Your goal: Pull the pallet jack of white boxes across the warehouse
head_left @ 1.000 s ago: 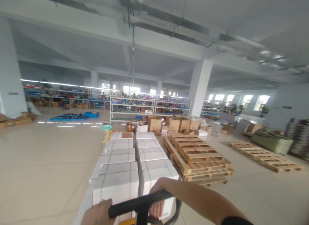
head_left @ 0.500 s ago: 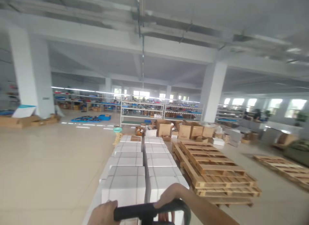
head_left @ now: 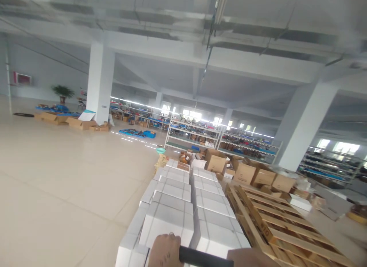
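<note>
Swinging leftward, the view has turned since a second ago: the big white pillar (head_left: 100,81) that stood at the far left edge is now seen in the upper left of the frame, and a potted plant (head_left: 62,91) and a wall-mounted unit (head_left: 20,78) have come into sight beyond it. The black handle bar (head_left: 205,258) has dropped to the very bottom edge of the frame, so only a short stretch of it is seen now.

The left hand (head_left: 165,251) is closed around the bar at bottom centre, knuckles up, fingers wrapped over it. The right hand (head_left: 249,258) is laid on the bar's right end, but it is cut off by the frame edge, so how firmly it is closed cannot be told.

The load of white strapped boxes (head_left: 183,205), stacked in two rows, is carried straight ahead of the bar, running from bottom centre up toward the middle of the frame. The stacked wooden pallets (head_left: 275,225) have slid to the lower right and are now seen just beside the load's right flank, closer than before. Brown cartons (head_left: 243,171) and the long shelving racks (head_left: 197,135) are kept in the middle distance, with blue bins (head_left: 139,133) on the floor to the left of them.

By this reading, the load is being steered to the left, toward the bare tiled floor (head_left: 57,175), and the narrow gap to the pallets is the point to be watched.
</note>
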A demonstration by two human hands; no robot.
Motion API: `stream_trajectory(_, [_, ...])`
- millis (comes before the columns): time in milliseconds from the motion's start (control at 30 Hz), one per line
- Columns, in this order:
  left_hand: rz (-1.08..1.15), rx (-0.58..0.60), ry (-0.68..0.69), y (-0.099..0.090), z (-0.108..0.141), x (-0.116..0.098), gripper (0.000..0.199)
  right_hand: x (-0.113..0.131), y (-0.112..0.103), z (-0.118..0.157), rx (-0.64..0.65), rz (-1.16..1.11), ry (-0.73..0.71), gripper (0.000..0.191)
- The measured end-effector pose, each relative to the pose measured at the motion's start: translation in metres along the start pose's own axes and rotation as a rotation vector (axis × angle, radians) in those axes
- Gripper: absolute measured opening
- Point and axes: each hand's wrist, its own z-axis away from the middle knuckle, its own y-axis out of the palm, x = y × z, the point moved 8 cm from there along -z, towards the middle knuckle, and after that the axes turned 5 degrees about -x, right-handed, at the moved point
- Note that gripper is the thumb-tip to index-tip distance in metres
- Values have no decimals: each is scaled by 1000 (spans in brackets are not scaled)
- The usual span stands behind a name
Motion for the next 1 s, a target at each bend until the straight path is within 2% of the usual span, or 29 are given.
stream_trajectory(100, [-5, -41, 20, 5, 0, 2, 34, 13, -3, 13, -18, -56, -17, 12])
stream_trajectory(200, [-18, -98, 24, 5, -1, 4, 35, 15, 5, 20, 111, -236, 27, 19])
stream_trajectory(267, [-25, -96, 34, -1, 0, 1, 35, 18, 9, 27, 202, -341, 3, 24])
stream_trajectory(333, [-31, -78, 41, -11, 1, -5, 33, 22, 8, 36, 237, -381, -34, 29])
stream_trajectory(467, [-68, -69, 49, -26, 2, -11, 35, 26, -4, 54, 244, -323, -67, 30])
stream_trajectory(733, [-119, -89, 89, -18, -9, -10, 32, 20, -13, 46, 209, -253, -149, 28])
stream_trajectory(1000, [-73, -103, 72, -29, -3, -14, 29, 25, -11, 54, 220, -320, -155, 37])
